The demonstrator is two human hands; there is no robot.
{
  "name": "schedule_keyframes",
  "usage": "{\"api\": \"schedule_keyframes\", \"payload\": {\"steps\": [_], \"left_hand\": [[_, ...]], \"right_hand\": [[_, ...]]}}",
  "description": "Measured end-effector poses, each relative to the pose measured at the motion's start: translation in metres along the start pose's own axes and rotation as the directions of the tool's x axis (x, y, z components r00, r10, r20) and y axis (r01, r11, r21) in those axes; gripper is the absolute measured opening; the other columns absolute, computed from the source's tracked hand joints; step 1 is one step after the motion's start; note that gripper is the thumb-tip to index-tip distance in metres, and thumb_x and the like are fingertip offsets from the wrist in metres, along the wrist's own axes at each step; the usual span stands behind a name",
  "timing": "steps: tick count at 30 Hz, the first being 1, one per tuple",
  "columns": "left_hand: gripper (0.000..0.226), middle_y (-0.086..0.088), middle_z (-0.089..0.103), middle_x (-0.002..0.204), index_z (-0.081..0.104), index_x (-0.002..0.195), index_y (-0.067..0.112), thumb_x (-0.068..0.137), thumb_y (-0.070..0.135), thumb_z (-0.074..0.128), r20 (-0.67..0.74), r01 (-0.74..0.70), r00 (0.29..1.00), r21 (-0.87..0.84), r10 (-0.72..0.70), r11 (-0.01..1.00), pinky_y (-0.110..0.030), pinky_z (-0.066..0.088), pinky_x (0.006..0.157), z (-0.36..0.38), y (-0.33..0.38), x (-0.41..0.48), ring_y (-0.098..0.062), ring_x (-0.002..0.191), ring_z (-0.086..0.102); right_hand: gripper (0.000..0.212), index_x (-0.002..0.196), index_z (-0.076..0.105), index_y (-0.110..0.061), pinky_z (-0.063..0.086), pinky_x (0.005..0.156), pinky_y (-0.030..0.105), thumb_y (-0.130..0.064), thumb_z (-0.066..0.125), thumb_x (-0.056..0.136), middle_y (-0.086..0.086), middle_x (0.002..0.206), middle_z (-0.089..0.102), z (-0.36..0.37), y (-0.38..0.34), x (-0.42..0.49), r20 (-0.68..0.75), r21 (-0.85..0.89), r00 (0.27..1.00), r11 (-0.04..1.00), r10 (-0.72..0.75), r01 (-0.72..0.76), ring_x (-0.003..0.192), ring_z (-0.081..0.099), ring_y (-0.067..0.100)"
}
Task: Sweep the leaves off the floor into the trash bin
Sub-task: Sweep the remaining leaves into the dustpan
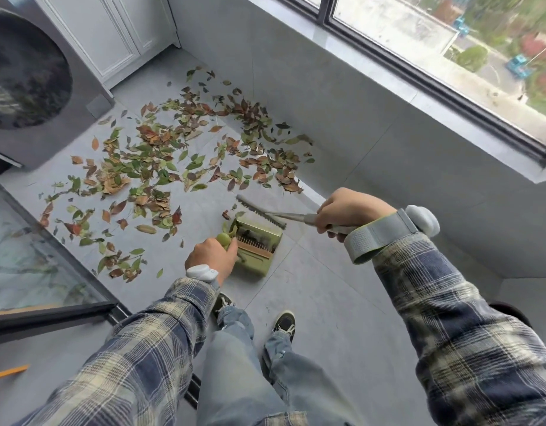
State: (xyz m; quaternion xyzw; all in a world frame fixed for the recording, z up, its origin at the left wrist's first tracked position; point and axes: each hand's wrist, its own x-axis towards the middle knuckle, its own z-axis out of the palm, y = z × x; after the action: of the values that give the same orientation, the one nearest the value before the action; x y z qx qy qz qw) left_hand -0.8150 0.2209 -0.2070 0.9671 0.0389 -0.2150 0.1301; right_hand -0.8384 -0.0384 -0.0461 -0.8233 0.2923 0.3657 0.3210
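I see left hand [210, 256] fingers clamped on dustpan [261, 264] | right hand [348, 210] fingers clamped on broom [259, 212] | leaves [161, 161] across floor [311, 287]

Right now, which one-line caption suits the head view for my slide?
Left hand holds a green plastic dustpan, right hand grips a grey broom, beside scattered green and brown leaves on grey floor.

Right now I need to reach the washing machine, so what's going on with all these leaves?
A person is sweeping them up. The left hand grips the handle of a green dustpan down at the floor, and the right hand holds a grey broom with its head at the pan's far edge. Most leaves lie spread across the floor between the washing machine and the wall under the window; only a few sit by the pan.
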Motion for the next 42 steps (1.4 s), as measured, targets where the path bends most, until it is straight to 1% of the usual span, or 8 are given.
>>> {"api": "schedule_keyframes", "payload": {"steps": [12, 17, 22, 31, 36, 38, 40, 42], "left_hand": [[0.049, -0.015, 0.069, 0.086, 0.051, 0.073, 0.018, 0.088, 0.064, 0.047, -0.037, 0.083, 0.996, -0.043, -0.084, 0.996, -0.031, 0.042, 0.063, -0.013, -0.040, -0.002, -0.035, 0.077, 0.064], [0.050, -0.016, 0.069, 0.083, 0.053, 0.071, 0.017, 0.088, 0.063, 0.047, -0.048, 0.105, 0.993, -0.049, -0.108, 0.993, -0.033, 0.047, 0.063, -0.018, -0.054, 0.014, -0.037, 0.076, 0.064], [0.050, -0.017, 0.069, 0.083, 0.055, 0.073, 0.016, 0.088, 0.063, 0.046, -0.056, 0.109, 0.992, -0.053, -0.112, 0.993, -0.035, 0.050, 0.066, -0.021, -0.056, 0.034, -0.037, 0.078, 0.065], [0.053, -0.016, 0.069, 0.080, 0.066, 0.077, 0.010, 0.088, 0.059, 0.051, -0.111, 0.064, 0.991, -0.058, -0.070, 0.996, -0.031, 0.042, 0.061, -0.023, -0.037, 0.061, -0.037, 0.075, 0.064], [0.047, -0.017, 0.068, 0.079, 0.051, 0.069, 0.014, 0.087, 0.057, 0.052, -0.131, 0.074, 0.988, -0.065, -0.082, 0.995, -0.031, 0.042, 0.060, -0.028, -0.028, 0.067, -0.038, 0.074, 0.065], [0.047, -0.017, 0.068, 0.079, 0.050, 0.069, 0.014, 0.088, 0.058, 0.053, -0.127, 0.083, 0.988, -0.057, -0.090, 0.995, -0.030, 0.041, 0.059, -0.027, -0.029, 0.065, -0.037, 0.074, 0.066], [0.047, -0.017, 0.067, 0.079, 0.051, 0.071, 0.014, 0.088, 0.058, 0.052, -0.127, 0.079, 0.988, -0.044, -0.084, 0.996, -0.030, 0.040, 0.059, -0.028, -0.029, 0.065, -0.037, 0.074, 0.065], [0.047, -0.016, 0.067, 0.079, 0.052, 0.072, 0.014, 0.088, 0.057, 0.052, -0.124, 0.086, 0.988, -0.043, -0.091, 0.995, -0.031, 0.040, 0.059, -0.028, -0.031, 0.065, -0.036, 0.074, 0.065]], "right_hand": [[0.004, 0.082, 0.065, -0.001, 0.047, 0.064, 0.033, -0.001, 0.062, 0.078, 0.012, 0.072, 0.059, 0.071, -0.028, 0.038, -0.027, 0.163, 0.999, 0.987, 0.019, -0.015, 0.064, 0.056, 0.025], [0.007, 0.084, 0.059, -0.003, 0.045, 0.064, 0.033, 0.003, 0.060, 0.080, 0.013, 0.075, 0.055, 0.090, -0.046, 0.061, -0.026, 0.189, 0.999, 0.981, 0.035, -0.029, 0.069, 0.053, 0.025], [0.009, 0.088, 0.061, -0.001, 0.049, 0.062, 0.031, 0.003, 0.057, 0.081, 0.010, 0.070, 0.053, 0.103, -0.061, 0.082, -0.027, 0.180, 0.998, 0.983, 0.052, -0.046, 0.060, 0.053, 0.024], [0.011, 0.094, 0.061, -0.002, 0.049, 0.063, 0.031, -0.005, 0.058, 0.084, 0.011, 0.080, 0.058, 0.107, -0.085, 0.104, -0.001, 0.084, 0.999, 0.995, 0.050, -0.050, 0.072, 0.058, 0.026], [0.010, 0.093, 0.063, -0.004, 0.039, 0.050, 0.021, -0.005, 0.061, 0.084, 0.004, 0.067, 0.057, 0.092, -0.092, 0.097, 0.043, -0.094, 0.998, 0.995, 0.041, -0.037, 0.057, 0.053, 0.017], [0.013, 0.094, 0.069, -0.003, 0.048, 0.058, 0.024, -0.006, 0.064, 0.083, 0.004, 0.070, 0.062, 0.078, -0.095, 0.091, 0.061, -0.108, 0.997, 0.993, 0.045, -0.038, 0.061, 0.057, 0.018], [0.020, 0.101, 0.071, 0.000, 0.057, 0.075, 0.034, -0.007, 0.067, 0.083, 0.008, 0.080, 0.066, 0.062, -0.095, 0.088, 0.064, -0.061, 0.997, 0.998, 0.035, -0.031, 0.071, 0.061, 0.022], [0.023, 0.104, 0.070, 0.001, 0.058, 0.083, 0.038, -0.006, 0.068, 0.082, 0.011, 0.083, 0.068, 0.052, -0.098, 0.083, 0.058, -0.024, 0.998, 1.000, 0.019, -0.017, 0.073, 0.061, 0.024]]}}
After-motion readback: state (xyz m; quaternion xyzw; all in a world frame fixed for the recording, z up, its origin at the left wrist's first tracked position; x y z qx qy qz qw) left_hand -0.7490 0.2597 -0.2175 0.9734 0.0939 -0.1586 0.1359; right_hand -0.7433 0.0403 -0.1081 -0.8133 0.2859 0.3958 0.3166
